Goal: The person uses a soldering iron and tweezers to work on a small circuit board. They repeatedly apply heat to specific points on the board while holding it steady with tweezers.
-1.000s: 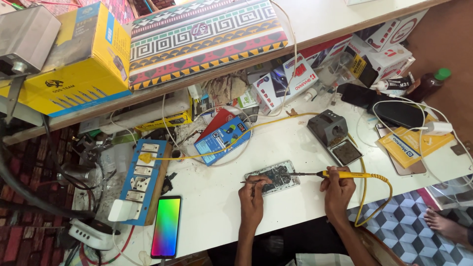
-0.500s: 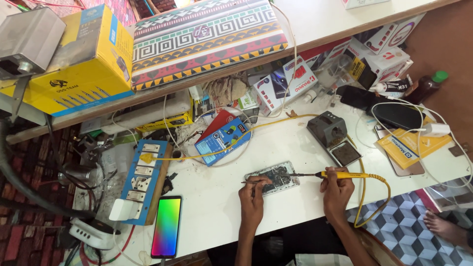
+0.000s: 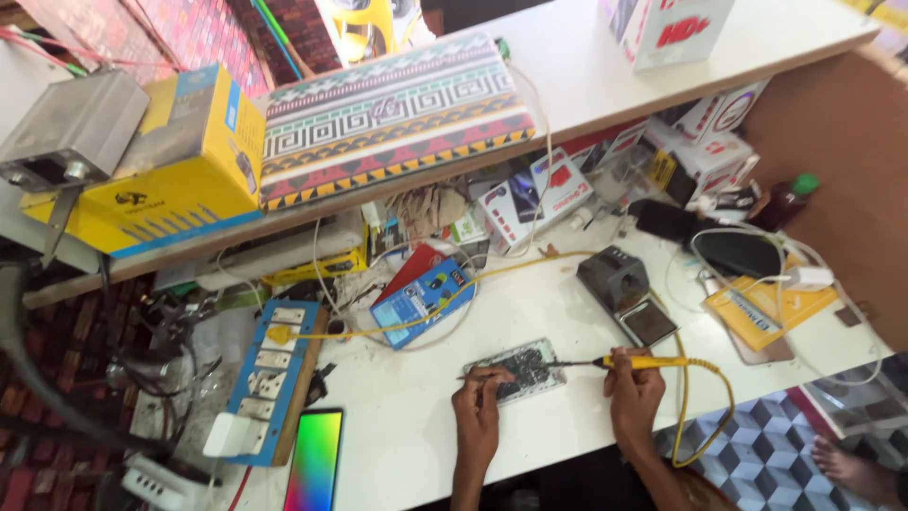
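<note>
An opened phone with its circuit board exposed lies on the white workbench. My left hand rests on the board's near left corner, fingers pinched on a thin tool or wire. My right hand grips a yellow-handled soldering iron, held level with its dark tip reaching left onto the board. A yellow cord loops from the iron's handle down past the bench edge.
A dark soldering station sits behind the iron. A blue meter, a blue power strip and a phone with a rainbow screen lie left. Boxes, cables and a yellow pad crowd the back and right.
</note>
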